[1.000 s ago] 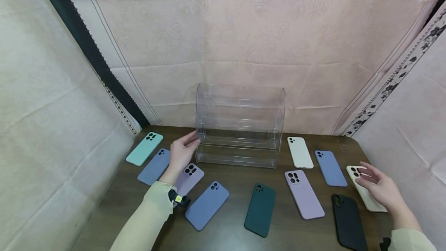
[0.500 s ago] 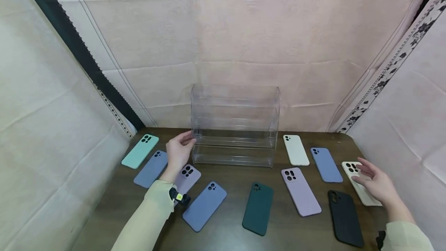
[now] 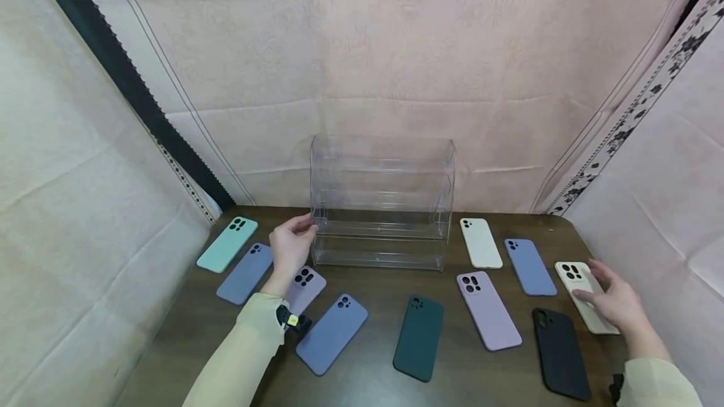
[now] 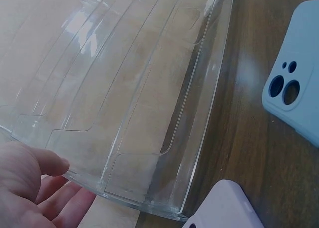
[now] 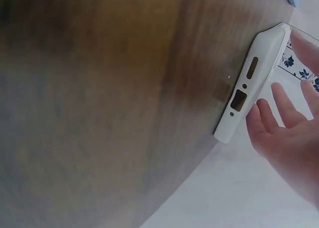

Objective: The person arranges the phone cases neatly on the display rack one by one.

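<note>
In the head view my left hand point(image 3: 292, 247) pinches the left side edge of a clear plastic tiered rack point(image 3: 379, 231). The left wrist view shows the thumb on the front of that rack's edge point(image 4: 124, 200) and the fingers behind it. My right hand point(image 3: 616, 300) is over a cream phone case point(image 3: 579, 284) lying at the table's right side. Its thumb reaches across to the case's left side, while the other fingers are by the right. In the right wrist view the fingers look relaxed beside the cream case point(image 5: 246, 83); firm contact cannot be told.
A black case point(image 3: 560, 353), lavender case point(image 3: 491, 313), blue case point(image 3: 530, 267) and white case point(image 3: 482, 244) lie on the right. Dark green point(image 3: 418, 338), blue point(image 3: 332, 335) and mint point(image 3: 227, 245) cases lie among others toward the left. Cloth walls point(image 3: 396, 49) border the wooden table point(image 3: 367, 388).
My right hand's fingers have spread from above the cream case toward its two sides. The left hand stays on the rack. The head view shifted slightly at first.
</note>
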The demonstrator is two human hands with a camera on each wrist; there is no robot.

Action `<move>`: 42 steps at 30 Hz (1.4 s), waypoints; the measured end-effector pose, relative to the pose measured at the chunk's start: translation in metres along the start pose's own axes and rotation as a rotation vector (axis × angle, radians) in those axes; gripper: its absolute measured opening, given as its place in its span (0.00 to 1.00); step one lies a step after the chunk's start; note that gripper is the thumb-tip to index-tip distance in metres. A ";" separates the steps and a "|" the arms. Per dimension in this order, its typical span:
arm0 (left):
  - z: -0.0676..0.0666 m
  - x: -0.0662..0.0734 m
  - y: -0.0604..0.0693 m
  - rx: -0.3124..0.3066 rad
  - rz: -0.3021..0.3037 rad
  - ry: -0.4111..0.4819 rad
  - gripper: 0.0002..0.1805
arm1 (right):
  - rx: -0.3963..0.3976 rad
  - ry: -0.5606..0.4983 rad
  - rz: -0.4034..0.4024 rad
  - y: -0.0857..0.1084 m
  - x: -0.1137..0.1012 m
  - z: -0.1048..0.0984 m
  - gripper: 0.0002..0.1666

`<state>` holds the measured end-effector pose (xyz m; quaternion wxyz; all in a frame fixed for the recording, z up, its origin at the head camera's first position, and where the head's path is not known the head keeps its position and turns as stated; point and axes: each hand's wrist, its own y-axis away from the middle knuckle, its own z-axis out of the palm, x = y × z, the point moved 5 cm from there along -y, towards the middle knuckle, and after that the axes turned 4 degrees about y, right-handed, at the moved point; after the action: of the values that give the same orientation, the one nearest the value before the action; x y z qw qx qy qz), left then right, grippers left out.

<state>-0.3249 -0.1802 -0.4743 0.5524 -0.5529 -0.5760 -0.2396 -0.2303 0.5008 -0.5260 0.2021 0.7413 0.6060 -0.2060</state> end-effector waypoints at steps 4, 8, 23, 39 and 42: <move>0.001 0.000 0.000 0.002 -0.001 0.010 0.13 | -0.007 0.022 0.004 0.001 0.003 0.001 0.61; 0.001 0.000 0.000 -0.002 -0.010 0.013 0.13 | -0.012 0.029 0.024 0.001 0.006 0.002 0.64; 0.001 0.002 0.000 -0.004 -0.003 0.012 0.13 | -0.064 0.118 0.117 -0.007 0.016 0.000 0.68; 0.001 -0.002 0.001 -0.009 -0.030 -0.004 0.12 | -0.132 0.039 0.217 -0.008 0.025 0.001 0.66; 0.000 -0.002 0.002 -0.007 -0.025 -0.002 0.13 | -0.124 0.034 0.239 -0.009 0.026 0.002 0.66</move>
<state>-0.3240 -0.1809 -0.4769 0.5468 -0.5477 -0.5826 -0.2483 -0.2343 0.5224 -0.5428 0.2601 0.7977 0.5284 -0.1300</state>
